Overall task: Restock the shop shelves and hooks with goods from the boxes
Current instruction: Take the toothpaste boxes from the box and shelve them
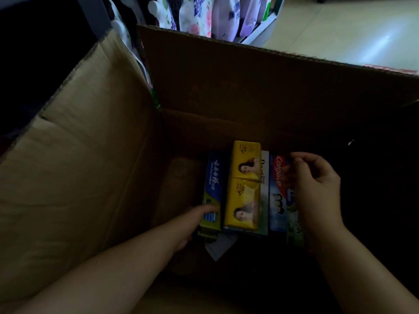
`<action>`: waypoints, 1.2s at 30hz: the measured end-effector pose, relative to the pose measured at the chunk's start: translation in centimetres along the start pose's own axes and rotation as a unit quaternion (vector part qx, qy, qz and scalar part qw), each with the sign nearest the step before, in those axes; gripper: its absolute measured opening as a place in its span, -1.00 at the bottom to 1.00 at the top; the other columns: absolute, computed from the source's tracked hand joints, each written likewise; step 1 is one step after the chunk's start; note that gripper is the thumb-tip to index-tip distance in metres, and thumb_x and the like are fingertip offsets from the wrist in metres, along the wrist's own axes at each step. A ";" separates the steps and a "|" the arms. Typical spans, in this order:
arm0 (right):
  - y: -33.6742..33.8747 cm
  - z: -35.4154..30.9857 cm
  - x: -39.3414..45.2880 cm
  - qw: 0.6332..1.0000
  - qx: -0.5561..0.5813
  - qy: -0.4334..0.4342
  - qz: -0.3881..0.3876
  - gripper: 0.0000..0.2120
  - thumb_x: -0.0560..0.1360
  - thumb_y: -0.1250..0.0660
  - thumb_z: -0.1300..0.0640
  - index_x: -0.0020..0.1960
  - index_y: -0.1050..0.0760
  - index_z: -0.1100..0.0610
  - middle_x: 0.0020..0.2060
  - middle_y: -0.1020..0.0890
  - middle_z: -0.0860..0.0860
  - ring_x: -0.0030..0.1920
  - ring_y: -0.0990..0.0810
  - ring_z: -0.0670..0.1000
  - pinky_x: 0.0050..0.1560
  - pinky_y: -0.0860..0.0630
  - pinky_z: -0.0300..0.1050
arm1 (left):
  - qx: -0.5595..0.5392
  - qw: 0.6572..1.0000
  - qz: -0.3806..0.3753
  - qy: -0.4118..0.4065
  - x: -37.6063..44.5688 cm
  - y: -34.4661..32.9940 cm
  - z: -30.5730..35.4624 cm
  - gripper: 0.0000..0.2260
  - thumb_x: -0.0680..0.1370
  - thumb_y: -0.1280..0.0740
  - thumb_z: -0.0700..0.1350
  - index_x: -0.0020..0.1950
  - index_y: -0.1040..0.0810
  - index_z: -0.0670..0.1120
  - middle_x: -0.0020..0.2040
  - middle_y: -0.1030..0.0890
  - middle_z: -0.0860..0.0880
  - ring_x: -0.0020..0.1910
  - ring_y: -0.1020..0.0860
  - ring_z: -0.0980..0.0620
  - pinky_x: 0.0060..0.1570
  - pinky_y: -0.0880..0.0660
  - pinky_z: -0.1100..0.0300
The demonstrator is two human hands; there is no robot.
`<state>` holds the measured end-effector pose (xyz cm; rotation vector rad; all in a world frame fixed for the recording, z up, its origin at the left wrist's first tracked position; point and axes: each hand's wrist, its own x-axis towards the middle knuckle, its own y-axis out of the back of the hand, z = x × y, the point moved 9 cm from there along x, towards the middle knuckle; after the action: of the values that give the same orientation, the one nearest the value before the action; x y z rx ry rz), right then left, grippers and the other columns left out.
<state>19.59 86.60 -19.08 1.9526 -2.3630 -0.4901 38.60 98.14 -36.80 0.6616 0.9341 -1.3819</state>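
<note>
Deep in a cardboard box (74, 177), left hand (192, 225) grips a blue toothpaste carton (213, 189); right hand (317, 189) pinches the Colgate carton (277, 177) (light, stiff, best held by its long sides).

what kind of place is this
Most likely a small shop aisle at restocking time: a cardboard box holding toothpaste cartons and yellow packs, with patterned pouches on a shelf behind.
</note>
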 end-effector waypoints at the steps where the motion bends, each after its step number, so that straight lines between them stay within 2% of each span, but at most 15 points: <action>1: 0.0 0.1 0.0 1.000 -0.002 -0.005 -0.004 -0.82 0.62 -0.18 0.14 -0.06 -0.51 -0.04 -0.24 -0.60 -0.03 -0.29 -0.58 -0.18 -0.20 -0.56 -0.17 | 0.000 1.000 0.000 -0.005 -0.6 0.2 0.5 -0.74 0.50 -0.37 0.02 0.15 -0.48 0.01 -0.04 -0.62 -0.03 -0.07 -0.57 0.03 -0.09 -0.48 0.22; 3: -0.2 0.6 -0.1 0.999 -0.006 -0.033 -0.019 -0.84 0.62 -0.18 0.15 -0.04 -0.52 -0.02 -0.22 -0.61 -0.01 -0.27 -0.58 -0.13 -0.21 -0.55 -0.17 | -0.004 1.000 0.001 -0.020 -2.2 0.7 2.1 -0.80 0.49 -0.38 0.04 0.06 -0.47 0.05 -0.03 -0.60 -0.02 -0.02 -0.56 0.02 0.15 -0.43 0.15; 5: -1.1 1.2 -0.5 0.997 -0.023 -0.059 -0.054 -0.86 0.61 -0.19 0.14 0.01 -0.53 0.03 -0.20 -0.61 0.00 -0.26 -0.58 -0.10 -0.26 -0.52 -0.18 | -0.005 1.000 0.001 -0.028 -4.0 1.0 3.6 -0.78 0.48 -0.39 0.05 0.06 -0.48 0.04 0.03 -0.62 -0.07 0.06 -0.57 -0.04 0.26 -0.43 0.07; 8: -3.4 1.7 -1.8 0.983 -0.056 -0.106 -0.138 -0.85 0.59 -0.23 0.04 0.09 -0.53 0.03 -0.14 -0.62 -0.01 -0.18 -0.61 -0.05 -0.23 -0.53 -0.15 | 0.018 0.999 0.000 -0.041 -6.7 1.4 5.2 -0.61 0.41 -0.45 0.07 0.17 -0.51 -0.04 0.04 -0.66 -0.11 0.04 -0.61 -0.06 0.15 -0.51 0.07; 11: -6.2 0.8 -3.6 0.958 -0.098 -0.139 -0.233 -0.79 0.58 -0.23 -0.04 0.13 -0.50 0.04 -0.11 -0.64 0.03 -0.13 -0.63 -0.01 -0.01 -0.61 0.04 | 0.007 0.999 0.012 -0.049 -9.0 2.0 5.9 -0.22 0.12 -0.55 0.14 0.27 -0.48 -0.13 0.00 -0.67 -0.15 -0.06 -0.66 -0.10 -0.11 -0.57 0.09; 14: -8.8 -1.3 -6.4 0.921 -0.091 -0.183 -0.332 -0.74 0.57 -0.21 -0.11 0.14 -0.41 0.04 0.00 -0.62 0.11 -0.12 -0.62 0.03 -0.05 -0.57 -0.05 | -0.001 0.996 0.023 -0.082 -11.7 2.4 6.8 -0.07 -0.03 -0.59 0.19 0.27 -0.47 -0.13 0.02 -0.68 -0.16 -0.03 -0.66 -0.13 0.00 -0.59 0.00; 17: -9.7 -3.2 -9.3 0.892 -0.053 -0.213 -0.394 -0.75 0.52 -0.28 -0.13 0.10 -0.40 -0.02 -0.02 -0.62 0.03 -0.17 -0.66 -0.07 -0.21 -0.61 -0.22 | -0.013 0.990 0.010 -0.137 -14.8 1.7 8.0 -0.19 0.04 -0.60 0.09 0.24 -0.47 -0.08 -0.03 -0.70 -0.12 -0.06 -0.68 -0.08 -0.07 -0.59 0.06; 20: -9.4 -5.0 -9.9 0.904 -0.025 -0.182 -0.385 -0.81 0.47 -0.35 -0.08 0.00 -0.39 -0.08 -0.05 -0.62 -0.05 -0.20 -0.66 -0.13 -0.32 -0.55 -0.33 | -0.049 0.981 0.001 -0.186 -17.2 0.8 9.6 -0.29 0.15 -0.54 0.06 0.26 -0.43 -0.02 0.00 -0.70 -0.08 -0.06 -0.69 -0.01 -0.15 -0.58 0.15; 22: -9.2 -6.4 -9.9 0.910 -0.005 -0.172 -0.378 -0.81 0.48 -0.33 -0.07 0.03 -0.42 -0.06 -0.06 -0.63 -0.04 -0.21 -0.68 -0.11 -0.35 -0.53 -0.34 | -0.083 0.976 0.029 -0.199 -17.9 1.2 10.5 -0.29 0.16 -0.52 0.23 0.24 -0.46 0.00 -0.01 -0.70 -0.08 -0.06 -0.69 -0.03 -0.06 -0.59 0.10; 24: -9.1 -7.7 -10.1 0.909 0.021 -0.179 -0.375 -0.71 0.47 -0.33 -0.04 0.14 -0.46 0.05 -0.10 -0.68 0.01 -0.21 -0.70 -0.08 -0.35 -0.53 -0.32 | -0.100 0.973 0.072 -0.196 -18.6 1.7 11.3 -0.28 0.21 -0.43 0.42 0.22 -0.49 0.02 0.00 -0.69 -0.09 -0.03 -0.67 -0.07 0.09 -0.56 -0.02; 27: -8.4 -10.2 -10.8 0.912 0.058 -0.188 -0.361 -0.67 0.44 -0.33 -0.05 0.15 -0.50 0.05 -0.14 -0.72 -0.02 -0.13 -0.71 -0.03 -0.20 -0.60 -0.16 | -0.064 0.964 0.157 -0.207 -21.4 2.4 12.5 -0.56 0.45 -0.25 0.25 0.18 -0.47 -0.01 0.02 -0.66 -0.05 0.00 -0.63 -0.03 0.15 -0.52 -0.04; 29: -7.7 -12.1 -11.6 0.913 0.081 -0.207 -0.342 -0.69 0.45 -0.30 -0.06 0.15 -0.53 0.03 -0.09 -0.72 0.00 -0.07 -0.71 0.04 -0.07 -0.62 -0.01 | -0.066 0.962 0.174 -0.202 -24.3 2.2 13.2 -0.69 0.53 -0.26 0.10 0.17 -0.45 -0.04 0.01 -0.64 -0.02 -0.04 -0.62 0.05 0.03 -0.55 0.11; 32: -6.6 -16.4 -12.9 0.923 0.082 -0.207 -0.314 -0.75 0.51 -0.22 -0.06 0.14 -0.52 -0.04 -0.08 -0.72 -0.03 -0.05 -0.70 0.02 -0.02 -0.62 0.00 | -0.079 0.962 0.178 -0.193 -30.1 2.4 15.4 -0.76 0.56 -0.28 0.00 0.19 -0.41 -0.02 -0.09 -0.57 0.12 -0.24 -0.53 0.34 -0.41 -0.40 0.53; 34: -6.1 -20.1 -13.9 0.934 0.054 -0.171 -0.308 -0.71 0.49 -0.19 -0.10 0.17 -0.50 -0.06 -0.05 -0.70 -0.04 -0.05 -0.70 -0.05 -0.02 -0.62 -0.06 | -0.062 0.963 0.178 -0.192 -33.7 2.4 16.9 -0.77 0.57 -0.26 -0.02 0.20 -0.39 -0.01 -0.12 -0.51 0.20 -0.31 -0.44 0.41 -0.44 -0.34 0.59; 36: -5.2 -24.4 -14.8 0.947 0.037 -0.136 -0.289 -0.77 0.53 -0.23 -0.01 0.17 -0.47 -0.08 -0.05 -0.66 -0.08 -0.11 -0.67 -0.18 -0.15 -0.59 -0.28 | -0.042 0.961 0.197 -0.190 -38.1 2.4 19.0 -0.83 0.59 -0.25 -0.01 0.16 -0.36 0.05 -0.10 -0.49 0.20 -0.26 -0.37 0.41 -0.38 -0.31 0.63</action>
<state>33.16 94.73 5.22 2.7756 -1.9135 -0.7437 46.16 101.97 4.95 0.4639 0.5159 -1.0557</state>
